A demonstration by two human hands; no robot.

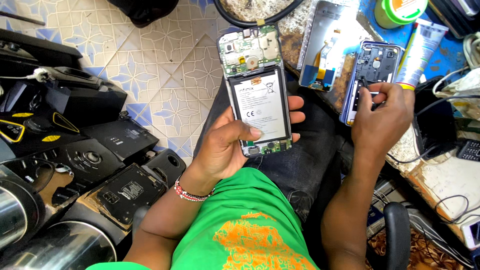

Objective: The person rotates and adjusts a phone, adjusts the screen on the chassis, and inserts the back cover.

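The left hand (pixel 225 145) grips an opened phone (pixel 257 90), battery and circuit board bare; the right hand (pixel 382 117) pinches a dark tool (pixel 366 86) over a second phone (pixel 372 75), far right; speakers (pixel 75 165) crowd the left.

The right hand (pixel 382 117) hides its tool's grip and the blue phone frame's (pixel 372 65) lower part.

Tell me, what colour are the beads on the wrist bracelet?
Red and white beads on the beaded wrist bracelet, seen in the head view.
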